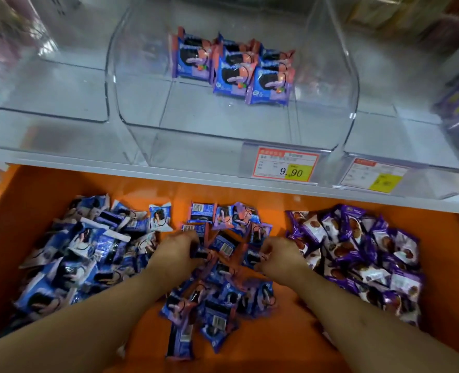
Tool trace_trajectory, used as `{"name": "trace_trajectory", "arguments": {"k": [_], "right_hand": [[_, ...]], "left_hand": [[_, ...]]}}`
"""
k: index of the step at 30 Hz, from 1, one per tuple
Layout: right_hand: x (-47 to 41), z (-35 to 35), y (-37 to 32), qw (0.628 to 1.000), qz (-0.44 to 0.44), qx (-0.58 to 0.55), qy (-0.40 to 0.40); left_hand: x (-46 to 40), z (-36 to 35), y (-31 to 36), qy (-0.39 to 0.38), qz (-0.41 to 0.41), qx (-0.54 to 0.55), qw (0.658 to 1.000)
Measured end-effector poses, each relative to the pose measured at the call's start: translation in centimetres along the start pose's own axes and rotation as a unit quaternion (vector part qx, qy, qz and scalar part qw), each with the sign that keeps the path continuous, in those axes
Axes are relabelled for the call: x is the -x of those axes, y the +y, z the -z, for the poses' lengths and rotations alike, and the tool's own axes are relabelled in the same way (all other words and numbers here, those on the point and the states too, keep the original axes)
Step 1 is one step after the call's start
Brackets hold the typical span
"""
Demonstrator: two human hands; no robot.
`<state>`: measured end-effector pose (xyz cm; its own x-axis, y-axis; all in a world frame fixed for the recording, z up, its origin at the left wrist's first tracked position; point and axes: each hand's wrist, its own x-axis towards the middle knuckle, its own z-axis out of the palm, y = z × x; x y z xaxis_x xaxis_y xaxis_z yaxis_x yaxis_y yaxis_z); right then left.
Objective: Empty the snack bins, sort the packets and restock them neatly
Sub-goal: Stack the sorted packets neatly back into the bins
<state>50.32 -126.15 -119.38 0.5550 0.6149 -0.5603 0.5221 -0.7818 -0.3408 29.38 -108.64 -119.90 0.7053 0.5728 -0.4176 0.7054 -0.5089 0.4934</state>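
While few packets [231,68] stand in clear middle bin [131,109], left hand [175,251] and right hand [282,255] each pinch packet from middle pile [217,300] on orange tray [276,345].

A shop's snack aisle: clear plastic bins [233,122] line a white shelf [131,168] whose front rail carries printed price tags, one [286,168] reading 9.90 on a yellow patch, another [375,176] beside it. Below, an orange tray [263,192] holds heaps of small wrapped biscuit packets [217,278].
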Motion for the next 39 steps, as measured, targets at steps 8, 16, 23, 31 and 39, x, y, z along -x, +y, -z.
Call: {"name": "trace_trajectory", "arguments": {"k": [8, 16, 23, 31, 39], "right_hand": [[7.0, 10.2, -7.3, 0.981, 0.132, -0.128, -0.068], [20.6, 21.0, -12.3, 0.938, 0.277, -0.207, 0.030], [24.7, 22.9, -14.3, 0.907, 0.304, -0.266, 0.121], [20.2, 22.7, -15.5, 0.894, 0.266, -0.289, 0.216], [5.2, 24.0, -24.3, 0.912, 0.286, -0.163, 0.244]], "left_hand": [[5.3, 12.2, 6.2, -0.052, -0.013, 0.138, 0.989], [15.4, 23.6, 13.6, -0.013, -0.110, 0.280, 0.954], [19.1, 26.0, 15.8, 0.094, -0.143, 0.346, 0.922], [16.0, 28.7, 12.2, 0.207, -0.148, 0.269, 0.929], [11.9, 29.8, 9.0, 0.272, -0.110, 0.277, 0.915]]}}
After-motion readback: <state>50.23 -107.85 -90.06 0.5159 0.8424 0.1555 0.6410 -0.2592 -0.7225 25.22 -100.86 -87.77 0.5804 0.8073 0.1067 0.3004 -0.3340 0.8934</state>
